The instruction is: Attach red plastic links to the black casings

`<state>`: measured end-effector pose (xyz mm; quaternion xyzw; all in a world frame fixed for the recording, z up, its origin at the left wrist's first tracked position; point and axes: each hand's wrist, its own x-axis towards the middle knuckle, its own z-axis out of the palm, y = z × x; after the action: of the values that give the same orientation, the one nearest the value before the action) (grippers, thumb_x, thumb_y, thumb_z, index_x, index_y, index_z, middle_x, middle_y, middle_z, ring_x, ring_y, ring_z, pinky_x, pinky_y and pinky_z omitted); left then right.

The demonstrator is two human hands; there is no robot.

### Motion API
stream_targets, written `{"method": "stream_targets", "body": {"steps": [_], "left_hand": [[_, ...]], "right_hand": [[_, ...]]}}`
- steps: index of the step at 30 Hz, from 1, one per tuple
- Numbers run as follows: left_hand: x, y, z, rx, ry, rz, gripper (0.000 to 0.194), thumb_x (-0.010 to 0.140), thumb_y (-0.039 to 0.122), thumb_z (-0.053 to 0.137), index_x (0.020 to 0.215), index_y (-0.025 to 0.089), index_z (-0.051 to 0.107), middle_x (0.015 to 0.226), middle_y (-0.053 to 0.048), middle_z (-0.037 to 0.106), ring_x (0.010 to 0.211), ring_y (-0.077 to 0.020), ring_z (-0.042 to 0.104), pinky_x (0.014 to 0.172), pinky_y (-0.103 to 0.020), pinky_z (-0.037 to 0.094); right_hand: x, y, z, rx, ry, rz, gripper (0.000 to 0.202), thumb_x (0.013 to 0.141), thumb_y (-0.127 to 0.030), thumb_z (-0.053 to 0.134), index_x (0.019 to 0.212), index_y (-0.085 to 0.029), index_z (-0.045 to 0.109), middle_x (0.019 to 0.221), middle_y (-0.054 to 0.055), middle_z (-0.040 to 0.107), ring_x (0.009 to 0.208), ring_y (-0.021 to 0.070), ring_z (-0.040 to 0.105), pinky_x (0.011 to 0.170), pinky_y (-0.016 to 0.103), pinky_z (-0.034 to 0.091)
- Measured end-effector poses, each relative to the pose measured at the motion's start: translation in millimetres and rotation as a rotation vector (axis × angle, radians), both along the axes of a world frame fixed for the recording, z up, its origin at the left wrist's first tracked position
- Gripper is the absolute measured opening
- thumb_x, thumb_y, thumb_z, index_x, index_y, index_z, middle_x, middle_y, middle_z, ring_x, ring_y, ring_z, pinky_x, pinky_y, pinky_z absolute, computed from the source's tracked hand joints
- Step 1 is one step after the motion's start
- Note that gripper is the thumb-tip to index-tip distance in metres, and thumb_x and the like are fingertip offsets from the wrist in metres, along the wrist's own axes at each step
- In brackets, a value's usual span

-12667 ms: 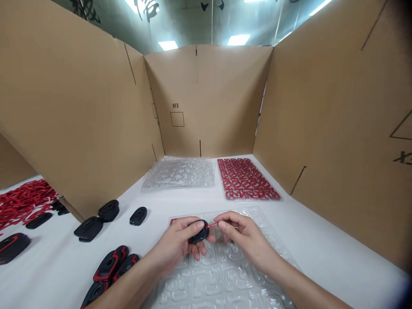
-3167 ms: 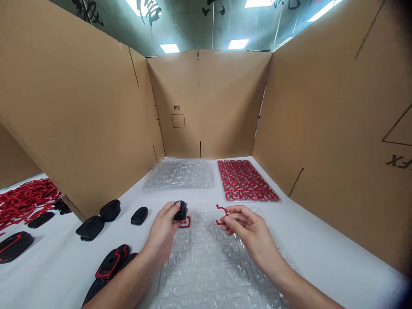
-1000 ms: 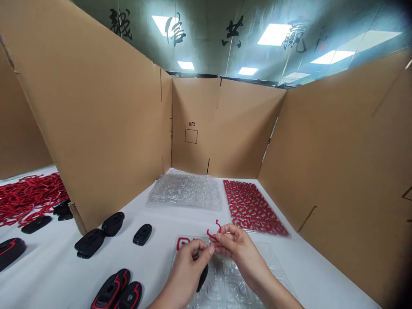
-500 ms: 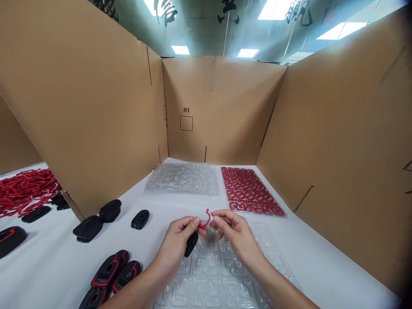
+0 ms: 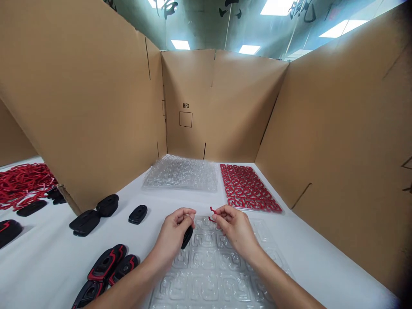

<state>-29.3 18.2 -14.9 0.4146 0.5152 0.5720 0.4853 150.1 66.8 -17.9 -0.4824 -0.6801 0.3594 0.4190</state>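
Observation:
Between the thumb and fingers of my right hand (image 5: 236, 227) is a thin curved red trim strip (image 5: 212, 210), its ends sticking out to the left. My left hand (image 5: 177, 227) is closed around a black oval plastic shell (image 5: 187, 237), mostly covered by the palm and fingers. Both hands hover over a clear blister tray (image 5: 206, 259) with moulded square pockets. To the left lie several black shells with red trim (image 5: 106, 264), partly behind my left forearm. A single black shell (image 5: 138, 214) rests farther up the table.
A stack of clear trays (image 5: 182, 174) lies at the back. Right of it is a tray filled with red trim pieces (image 5: 249, 186). More black shells (image 5: 84, 222) sit by the left cardboard wall (image 5: 96, 107), with a red heap (image 5: 25, 182) beyond it. Cardboard (image 5: 337, 128) also walls the right.
The red trim strip has passed from my left hand's fingertips to my right hand. My hands have moved slightly apart, and the view has tilted a little.

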Motion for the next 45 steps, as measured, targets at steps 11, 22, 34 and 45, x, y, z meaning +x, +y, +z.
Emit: {"method": "stream_targets", "body": {"steps": [11,22,34,45], "left_hand": [[0.5,-1.7,4.7,-0.009,0.018,0.007,0.024,0.072,0.039,0.065,0.084,0.019,0.068,0.061,0.003,0.059,0.061,-0.0147,0.051,0.06,-0.025,0.035],[1.7,-3.8,7.4,-0.075,-0.024,0.018,0.03,0.074,0.048,0.065,0.086,0.02,0.068,0.064,0.005,0.057,0.053,-0.0112,0.045,0.051,-0.023,0.032],[0.0,6.7,-10.6,0.032,0.215,0.018,0.051,0.062,0.016,0.068,0.113,0.013,0.067,0.106,-0.009,0.069,0.1,-0.0246,0.062,0.09,-0.035,0.045],[-0.3,-6.5,-7.0,0.217,0.712,-0.08,0.064,0.074,0.016,0.059,0.137,0.016,0.05,0.128,-0.01,0.065,0.119,-0.0254,0.057,0.106,-0.041,0.04]], "right_hand": [[-7.3,-15.9,6.0,0.26,-0.582,0.154,0.017,0.087,-0.017,0.061,0.089,-0.025,0.076,0.086,0.004,0.067,0.079,0.0193,0.064,0.072,0.027,0.044],[-7.0,-17.8,6.7,0.398,-0.519,0.067,0.027,0.088,-0.015,0.057,0.113,-0.019,0.066,0.106,0.01,0.066,0.102,0.0261,0.059,0.089,0.036,0.047],[-10.9,-19.4,4.6,0.369,-0.67,0.267,0.035,0.086,-0.003,0.046,0.105,-0.019,0.072,0.105,0.01,0.067,0.1,0.0246,0.06,0.09,0.037,0.048],[-10.9,-23.6,9.4,0.378,-0.483,0.235,0.031,0.086,-0.009,0.051,0.112,-0.018,0.066,0.103,0.009,0.068,0.098,0.0239,0.061,0.088,0.036,0.047]]}}
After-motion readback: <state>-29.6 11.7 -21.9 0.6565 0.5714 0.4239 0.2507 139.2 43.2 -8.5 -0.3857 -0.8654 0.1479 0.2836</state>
